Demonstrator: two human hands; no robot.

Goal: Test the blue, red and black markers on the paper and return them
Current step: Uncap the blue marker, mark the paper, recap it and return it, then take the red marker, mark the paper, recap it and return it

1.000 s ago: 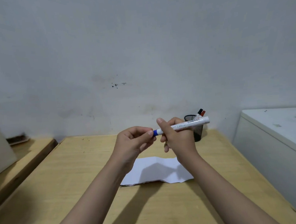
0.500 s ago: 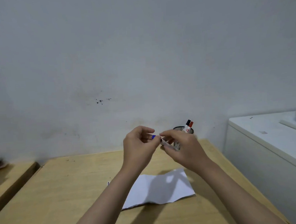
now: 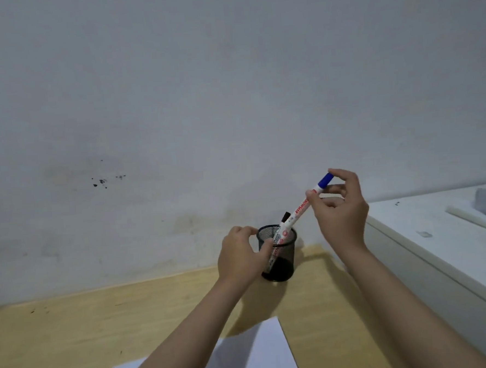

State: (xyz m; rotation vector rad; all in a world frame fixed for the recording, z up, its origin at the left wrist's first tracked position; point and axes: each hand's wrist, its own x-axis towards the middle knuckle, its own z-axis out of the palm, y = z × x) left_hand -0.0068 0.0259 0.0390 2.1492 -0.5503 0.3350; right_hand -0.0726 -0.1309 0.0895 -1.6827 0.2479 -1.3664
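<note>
My right hand (image 3: 341, 212) pinches the capped blue marker (image 3: 304, 205) near its blue cap, tilted, with its lower end inside the black mesh pen cup (image 3: 281, 264). A black-capped marker (image 3: 285, 217) sticks up from the cup; a red one shows faintly through the mesh. My left hand (image 3: 240, 255) grips the cup's left side at the rim. The white folded paper (image 3: 255, 356) lies on the wooden desk (image 3: 74, 336) near me, with a short blue stroke at its left edge.
The cup stands at the desk's far right corner, against the grey wall. A white cabinet (image 3: 439, 243) stands right of the desk, slightly higher, with a white rod and a grey object on top.
Both hands moved from over the paper to the cup. The marker, capped by my hands before, is now lowered tip-down into the cup. My left hand took hold of the cup.
</note>
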